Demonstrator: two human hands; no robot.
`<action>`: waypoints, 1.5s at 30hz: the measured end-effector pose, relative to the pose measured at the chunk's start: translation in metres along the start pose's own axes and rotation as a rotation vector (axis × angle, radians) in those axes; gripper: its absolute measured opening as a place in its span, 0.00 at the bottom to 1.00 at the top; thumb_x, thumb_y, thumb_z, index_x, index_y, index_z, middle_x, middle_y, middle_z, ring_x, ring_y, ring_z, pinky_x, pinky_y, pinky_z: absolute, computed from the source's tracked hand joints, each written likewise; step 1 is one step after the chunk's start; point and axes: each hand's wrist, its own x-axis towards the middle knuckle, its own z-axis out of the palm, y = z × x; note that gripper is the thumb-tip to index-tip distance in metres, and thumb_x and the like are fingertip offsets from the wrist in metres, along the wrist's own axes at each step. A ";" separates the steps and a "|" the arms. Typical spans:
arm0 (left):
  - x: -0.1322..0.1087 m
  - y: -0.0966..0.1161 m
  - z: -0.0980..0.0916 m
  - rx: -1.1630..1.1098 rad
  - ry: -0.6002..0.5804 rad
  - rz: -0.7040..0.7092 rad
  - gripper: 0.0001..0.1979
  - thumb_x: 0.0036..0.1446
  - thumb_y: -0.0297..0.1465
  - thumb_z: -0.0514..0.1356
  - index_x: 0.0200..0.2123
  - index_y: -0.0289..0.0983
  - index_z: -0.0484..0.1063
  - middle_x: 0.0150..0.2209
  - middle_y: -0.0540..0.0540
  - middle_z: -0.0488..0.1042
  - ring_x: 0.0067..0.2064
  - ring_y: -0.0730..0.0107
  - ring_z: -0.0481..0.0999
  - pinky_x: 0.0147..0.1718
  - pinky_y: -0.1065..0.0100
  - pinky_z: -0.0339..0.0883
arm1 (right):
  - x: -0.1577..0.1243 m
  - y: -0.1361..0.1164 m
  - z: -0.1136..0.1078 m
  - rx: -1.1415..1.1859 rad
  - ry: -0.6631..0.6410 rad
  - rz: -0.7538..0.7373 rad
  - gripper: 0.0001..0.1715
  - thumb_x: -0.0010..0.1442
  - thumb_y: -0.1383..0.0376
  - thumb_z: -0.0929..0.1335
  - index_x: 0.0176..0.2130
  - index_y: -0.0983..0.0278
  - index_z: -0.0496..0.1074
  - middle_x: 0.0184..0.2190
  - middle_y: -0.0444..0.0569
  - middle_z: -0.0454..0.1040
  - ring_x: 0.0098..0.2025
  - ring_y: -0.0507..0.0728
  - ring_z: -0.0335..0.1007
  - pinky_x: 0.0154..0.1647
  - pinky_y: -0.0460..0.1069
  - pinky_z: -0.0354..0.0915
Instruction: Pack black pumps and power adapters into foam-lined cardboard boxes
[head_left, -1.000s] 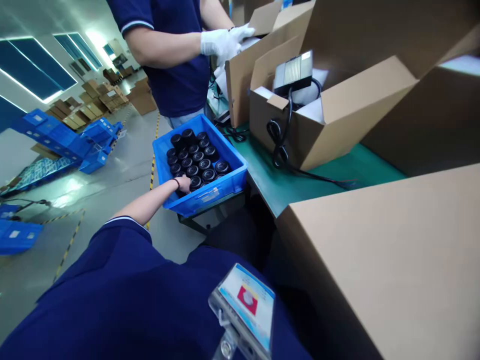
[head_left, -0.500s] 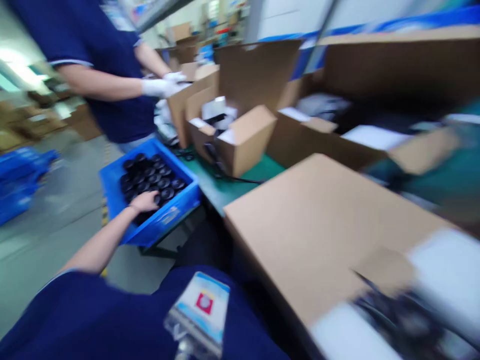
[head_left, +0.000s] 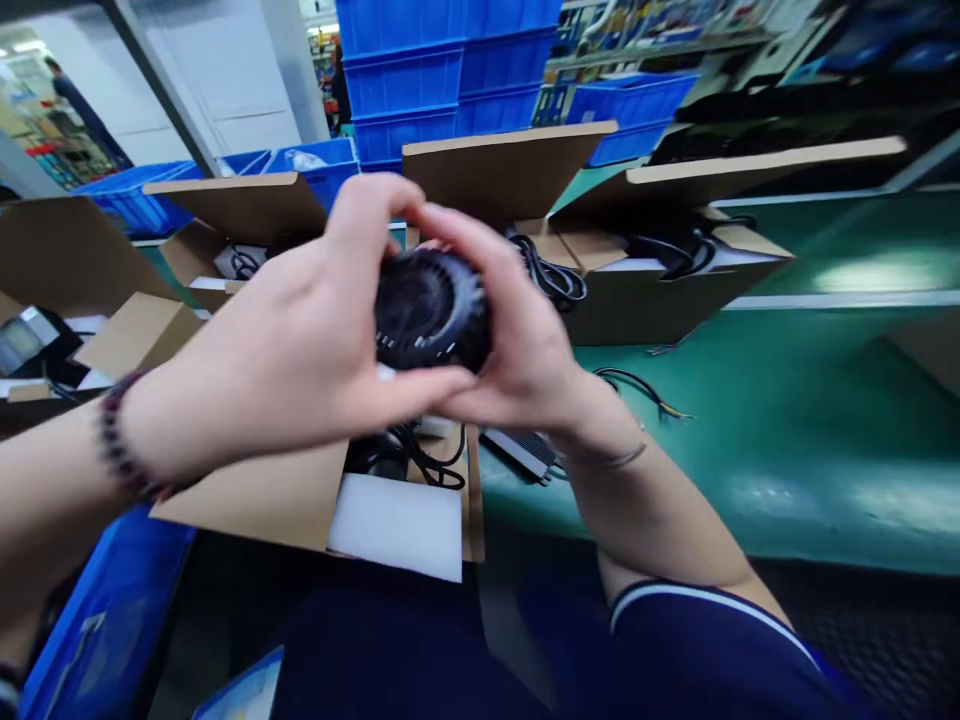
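A round black finned part (head_left: 427, 308) is held up in front of me by both hands. My left hand (head_left: 300, 340) wraps its left side, thumb underneath and fingers over the top. My right hand (head_left: 517, 340) grips its right side with fingers curled round the rim. Below the hands stands an open cardboard box (head_left: 277, 495) with white foam (head_left: 397, 525) and black cable (head_left: 412, 455) inside. A dark bead bracelet sits on my left wrist.
Several open cardboard boxes (head_left: 660, 280) with cables line the green bench (head_left: 810, 440). Loose wires (head_left: 637, 385) and a dark flat unit (head_left: 521, 452) lie on the bench. Blue crates (head_left: 442, 70) are stacked behind. A blue bin (head_left: 105, 620) is at lower left.
My left hand has left the blue bin of black parts and now holds one in front of me. The right hand has joined it. The view has swung right to the bench.
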 end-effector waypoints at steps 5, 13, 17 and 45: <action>0.052 -0.054 0.069 0.138 -0.389 -0.120 0.31 0.66 0.50 0.53 0.60 0.33 0.64 0.51 0.36 0.74 0.51 0.53 0.77 0.50 0.54 0.73 | -0.056 0.066 -0.031 0.202 0.297 0.607 0.47 0.47 0.50 0.80 0.58 0.67 0.67 0.55 0.58 0.73 0.58 0.69 0.71 0.63 0.63 0.66; 0.046 -0.094 0.126 -0.089 -0.791 -0.445 0.31 0.65 0.55 0.48 0.50 0.36 0.76 0.49 0.43 0.79 0.49 0.57 0.78 0.50 0.62 0.71 | -0.103 0.140 0.001 0.768 0.339 0.948 0.39 0.43 0.45 0.80 0.47 0.64 0.72 0.50 0.53 0.77 0.55 0.66 0.73 0.53 0.56 0.73; 0.038 -0.093 0.122 -0.428 -0.436 -0.637 0.27 0.61 0.56 0.56 0.30 0.37 0.74 0.25 0.50 0.69 0.23 0.72 0.65 0.23 0.69 0.60 | -0.095 0.149 0.011 1.009 0.176 0.945 0.30 0.50 0.47 0.77 0.41 0.66 0.73 0.45 0.52 0.79 0.46 0.61 0.77 0.43 0.50 0.75; 0.029 -0.097 0.117 -0.333 -0.082 -0.431 0.16 0.56 0.27 0.55 0.17 0.42 0.70 0.21 0.45 0.61 0.30 0.63 0.63 0.37 0.61 0.61 | -0.091 0.171 0.107 1.259 -0.228 1.121 0.33 0.48 0.65 0.82 0.47 0.64 0.66 0.37 0.47 0.78 0.35 0.57 0.78 0.30 0.46 0.73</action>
